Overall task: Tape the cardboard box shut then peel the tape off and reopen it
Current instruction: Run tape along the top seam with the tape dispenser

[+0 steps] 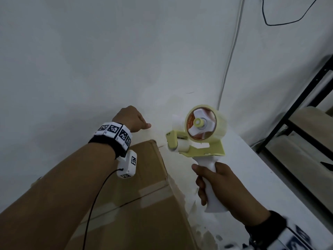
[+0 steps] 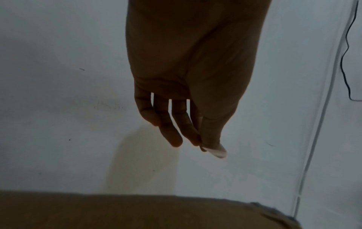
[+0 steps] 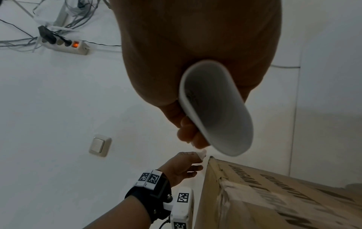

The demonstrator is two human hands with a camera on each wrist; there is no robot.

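The brown cardboard box (image 1: 144,204) lies shut at the lower left, with old clear tape (image 1: 155,188) across its seam. My left hand (image 1: 133,120) reaches past the box's far corner toward the wall. In the left wrist view its thumb and forefinger pinch a small piece of clear tape (image 2: 217,152), and the other fingers hang loose. My right hand (image 1: 216,188) grips the white handle of a yellow tape dispenser (image 1: 198,141), held upright to the right of the box. The tape roll (image 1: 201,123) faces me. The handle's hollow butt (image 3: 215,108) fills the right wrist view.
The box sits on a white surface (image 1: 243,168) against a white wall. A black metal shelf (image 1: 306,141) stands at the right. A black cable (image 1: 288,20) hangs on the wall. A power strip (image 3: 64,45) and a wall switch (image 3: 99,145) show in the right wrist view.
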